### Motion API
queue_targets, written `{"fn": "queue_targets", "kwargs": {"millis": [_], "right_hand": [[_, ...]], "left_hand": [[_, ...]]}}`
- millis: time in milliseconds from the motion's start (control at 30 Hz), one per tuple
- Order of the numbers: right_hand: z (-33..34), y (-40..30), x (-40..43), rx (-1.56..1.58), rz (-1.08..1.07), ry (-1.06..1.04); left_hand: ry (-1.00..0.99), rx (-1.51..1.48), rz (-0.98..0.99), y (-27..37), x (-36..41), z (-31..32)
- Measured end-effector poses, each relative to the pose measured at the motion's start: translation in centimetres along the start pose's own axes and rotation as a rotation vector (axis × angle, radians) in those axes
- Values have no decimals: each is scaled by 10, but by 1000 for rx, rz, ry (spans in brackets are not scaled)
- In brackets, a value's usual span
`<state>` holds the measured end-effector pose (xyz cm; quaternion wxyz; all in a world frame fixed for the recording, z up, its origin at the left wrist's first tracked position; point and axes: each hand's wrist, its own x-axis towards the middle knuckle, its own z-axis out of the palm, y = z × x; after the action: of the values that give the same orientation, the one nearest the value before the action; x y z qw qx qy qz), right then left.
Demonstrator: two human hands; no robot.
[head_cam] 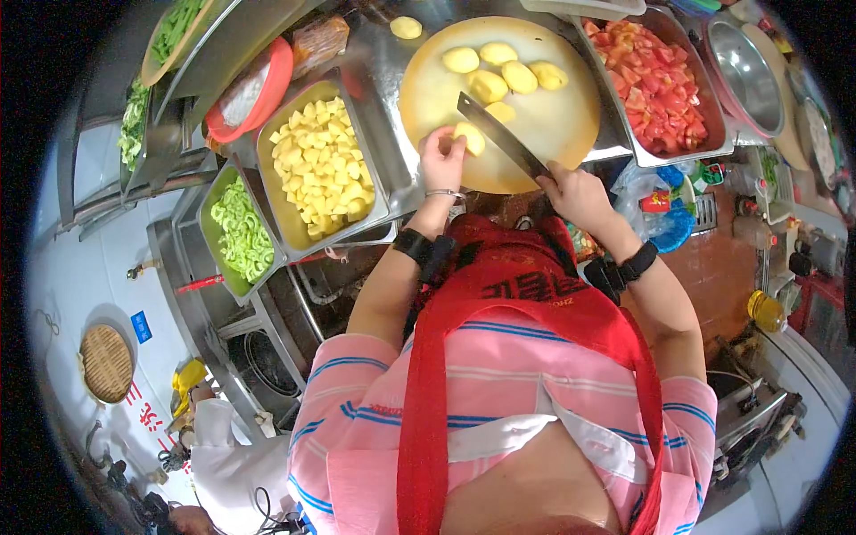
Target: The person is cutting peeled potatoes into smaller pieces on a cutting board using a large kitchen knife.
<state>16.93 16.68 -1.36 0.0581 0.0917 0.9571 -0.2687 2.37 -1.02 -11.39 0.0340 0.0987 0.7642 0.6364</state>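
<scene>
On a round cutting board [562,127] lie several peeled potatoes [519,77] at the far side. My left hand [442,160] holds a potato piece [470,138] between thumb and fingers at the board's near left. The handle of a kitchen knife [501,137] is in my right hand [576,194]; its dark blade slants up and left across the board, just right of the held piece. Beyond the blade rests a flat cut potato piece [500,112], partly hidden by it. One more peeled potato [406,27] sits off the board on the metal counter.
Left of the board stands a metal pan of diced potatoes [321,167], beside a pan of sliced green vegetable [242,231]. A red colander [275,87] is behind them. To the right are a pan of chopped tomatoes [652,87] and a steel bowl [745,73]. A person in white [234,468] is at lower left.
</scene>
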Motion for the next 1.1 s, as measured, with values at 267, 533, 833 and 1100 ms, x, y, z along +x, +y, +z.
{"fn": "queue_targets", "kwargs": {"millis": [267, 533, 833, 1100], "right_hand": [[7, -1, 0, -5, -51, -9], [38, -19, 37, -23, 29, -149], [24, 6, 4, -230, 41, -87], [6, 0, 9, -69, 12, 74]], "left_hand": [[32, -76, 36, 7, -8, 1], [-65, -93, -11, 2, -7, -1], [-72, 312, 224, 31, -4, 4], [116, 371, 116, 6, 4, -3]]}}
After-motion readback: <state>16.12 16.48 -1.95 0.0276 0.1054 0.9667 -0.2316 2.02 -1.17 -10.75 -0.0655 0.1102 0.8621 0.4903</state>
